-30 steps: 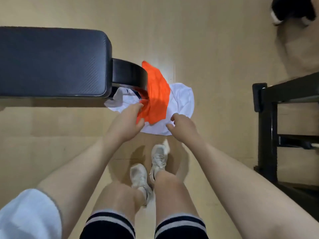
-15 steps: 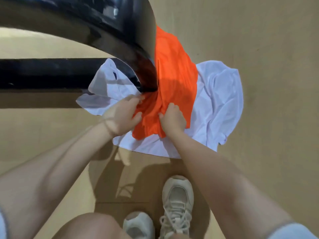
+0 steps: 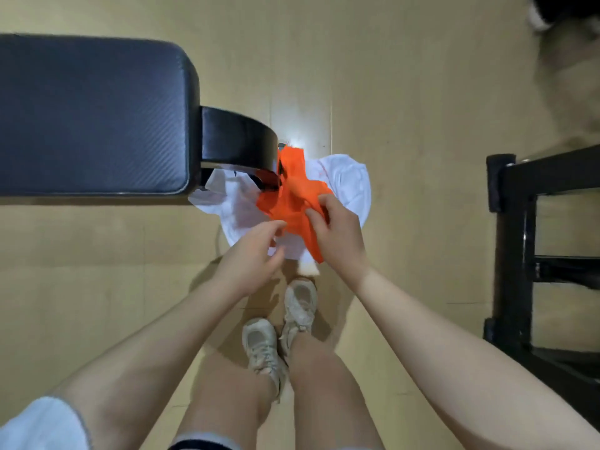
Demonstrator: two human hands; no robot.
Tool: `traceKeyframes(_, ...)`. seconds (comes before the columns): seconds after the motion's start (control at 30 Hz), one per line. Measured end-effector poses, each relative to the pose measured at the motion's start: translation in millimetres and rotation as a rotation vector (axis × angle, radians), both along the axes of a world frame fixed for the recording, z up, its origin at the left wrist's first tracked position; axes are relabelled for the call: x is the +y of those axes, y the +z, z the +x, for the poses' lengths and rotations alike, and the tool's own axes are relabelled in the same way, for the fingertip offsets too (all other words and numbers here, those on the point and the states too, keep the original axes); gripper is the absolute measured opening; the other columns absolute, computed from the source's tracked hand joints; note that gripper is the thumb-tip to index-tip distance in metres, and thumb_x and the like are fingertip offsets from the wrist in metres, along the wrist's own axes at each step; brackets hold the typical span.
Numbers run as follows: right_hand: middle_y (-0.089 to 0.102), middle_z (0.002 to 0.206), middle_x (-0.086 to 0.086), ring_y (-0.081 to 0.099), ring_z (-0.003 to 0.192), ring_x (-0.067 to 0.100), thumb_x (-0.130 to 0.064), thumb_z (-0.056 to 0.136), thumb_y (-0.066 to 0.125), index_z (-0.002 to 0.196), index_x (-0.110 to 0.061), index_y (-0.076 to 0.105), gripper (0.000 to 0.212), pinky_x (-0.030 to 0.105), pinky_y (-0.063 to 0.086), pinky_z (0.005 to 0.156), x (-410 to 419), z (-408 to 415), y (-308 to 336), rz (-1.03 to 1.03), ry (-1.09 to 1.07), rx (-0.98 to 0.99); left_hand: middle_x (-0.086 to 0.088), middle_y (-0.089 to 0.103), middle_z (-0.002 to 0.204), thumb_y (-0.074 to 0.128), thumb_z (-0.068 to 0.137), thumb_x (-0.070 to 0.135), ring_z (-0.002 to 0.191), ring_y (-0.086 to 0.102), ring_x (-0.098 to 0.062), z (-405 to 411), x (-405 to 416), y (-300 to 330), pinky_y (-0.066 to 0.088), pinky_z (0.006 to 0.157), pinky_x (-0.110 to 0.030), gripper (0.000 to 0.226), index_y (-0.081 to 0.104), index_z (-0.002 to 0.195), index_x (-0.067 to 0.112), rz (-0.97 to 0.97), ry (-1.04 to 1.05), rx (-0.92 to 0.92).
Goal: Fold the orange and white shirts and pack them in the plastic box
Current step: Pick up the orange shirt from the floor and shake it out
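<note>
An orange shirt [image 3: 292,196] hangs bunched and lifted off the floor, its upper end still by the foot of the bench. My right hand [image 3: 337,232] is closed on its lower part. My left hand [image 3: 253,251] is just to the left with fingers spread, its fingertips at the orange cloth's edge, holding nothing. A white shirt [image 3: 347,180] lies crumpled on the wooden floor under the orange one, partly tucked beneath the bench foot. No plastic box is in view.
A dark padded bench [image 3: 91,115] with a curved black foot [image 3: 240,138] fills the upper left. A black metal frame [image 3: 532,241] stands at the right. My two feet in pale sneakers [image 3: 279,329] are just below the shirts. A blurred dark shape sits at the top right corner.
I have risen from a close crouch, so the view is wider. The orange shirt, flat before, is now gathered and lifted in my right hand. My left hand has let go and opened.
</note>
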State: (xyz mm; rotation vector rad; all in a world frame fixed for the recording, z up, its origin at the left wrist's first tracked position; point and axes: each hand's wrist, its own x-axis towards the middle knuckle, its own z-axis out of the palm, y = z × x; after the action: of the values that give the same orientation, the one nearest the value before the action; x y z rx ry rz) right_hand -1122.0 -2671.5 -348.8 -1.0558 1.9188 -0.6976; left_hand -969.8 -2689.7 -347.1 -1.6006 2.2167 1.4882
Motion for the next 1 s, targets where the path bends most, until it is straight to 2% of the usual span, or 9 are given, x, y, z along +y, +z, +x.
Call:
traceKeyframes(0.17,0.062,0.075,0.01,0.05,0.065,0.01,-0.013,0.087,0.058,0.084,-0.004,0.063,0.011,0.018,0.039,0.065,-7.6,1.6,156.7,-0.006,0.028,-0.167,-0.004,0.055,0.119,0.067,0.077,0.03,0.103,0.05,-0.013,-8.3,0.8,126.4,0.038,0.087,-0.017,0.055,0.049,0.125,0.01,-0.032,0.113,0.144)
traceKeyframes(0.27,0.058,0.062,-0.006,0.051,0.061,0.005,-0.013,0.086,0.059,0.073,-0.012,0.065,0.014,0.017,0.04,0.06,-20.9,-2.9,228.6,-0.012,0.057,-0.273,-0.003,0.06,0.106,0.061,0.081,0.018,0.096,0.052,-0.014,-8.7,-0.3,184.9,0.036,0.078,-0.003,0.03,0.058,0.109,0.009,0.025,0.236,0.232)
traceKeyframes(0.37,0.056,0.062,-0.003,0.051,0.063,0.011,-0.012,0.08,0.063,0.065,-0.017,0.057,0.017,0.024,0.04,0.062,-34.0,-12.3,270.5,0.02,0.021,-0.22,0.006,0.062,0.084,0.053,0.083,0.024,0.079,0.056,-0.002,0.3,-3.5,234.9,0.042,0.075,-0.014,0.013,0.06,0.092,0.018,0.008,0.393,0.316)
traceKeyframes(0.47,0.056,0.069,0.003,0.053,0.065,0.019,-0.013,0.075,0.07,0.078,-0.02,0.051,0.021,0.033,0.044,0.067,-38.1,-11.9,292.5,0.138,-0.092,-0.268,0.01,0.06,0.077,0.057,0.089,0.015,0.066,0.054,0.012,14.7,-4.1,277.6,0.041,0.067,-0.008,0.005,0.062,0.09,0.015,-0.058,0.45,0.339)
traceKeyframes(0.63,0.062,0.094,0.001,0.058,0.086,0.016,-0.035,0.083,0.059,0.099,-0.024,0.058,0.02,0.033,0.048,0.083,-25.9,18.3,331.8,0.087,0.047,-0.672,0.002,0.056,0.062,0.063,0.081,0.026,0.061,0.049,-0.009,38.5,-1.9,335.1,0.04,0.063,-0.026,0.007,0.061,0.076,0.023,-0.06,0.634,0.363)
traceKeyframes(0.7,0.065,0.098,-0.002,0.062,0.089,0.014,-0.03,0.079,0.061,0.102,-0.03,0.058,0.024,0.031,0.051,0.085,-18.0,33.2,346.5,0.001,0.165,-0.776,-0.003,0.062,0.067,0.061,0.086,0.021,0.064,0.053,-0.012,50.7,-0.6,354.9,0.043,0.066,-0.03,0.012,0.062,0.075,0.024,-0.095,0.709,0.378)
traceKeyframes(0.8,0.065,0.092,-0.005,0.065,0.078,0.0,-0.004,0.081,0.065,0.107,-0.021,0.055,0.033,0.017,0.053,0.072,-20.6,59.0,369.3,-0.129,0.255,-0.709,0.0,0.068,0.075,0.059,0.089,0.022,0.067,0.059,-0.006,74.1,3.2,379.5,0.048,0.07,-0.026,0.012,0.068,0.083,0.018,-0.178,0.731,0.367)
traceKeyframes(0.93,0.064,0.068,0.001,0.062,0.063,0.013,-0.012,0.08,0.065,0.078,-0.021,0.062,0.01,0.042,0.055,0.074,-40.5,97.1,395.1,-0.252,0.305,-0.358,0.006,0.068,0.082,0.055,0.091,0.023,0.066,0.057,0.005,117.2,3.5,395.1,0.045,0.069,-0.017,0.017,0.07,0.089,0.016,-0.24,0.67,0.297)
traceKeyframes(1.0,0.056,0.053,0.003,0.053,0.051,0.016,-0.016,0.079,0.067,0.063,-0.02,0.056,0.02,0.042,0.05,0.064,-47.8,119.4,403.7,-0.255,0.349,-0.239,0.009,0.065,0.082,0.053,0.092,0.021,0.067,0.055,0.009,139.2,1.4,397.9,0.043,0.071,-0.018,0.013,0.066,0.092,0.019,-0.304,0.658,0.268)
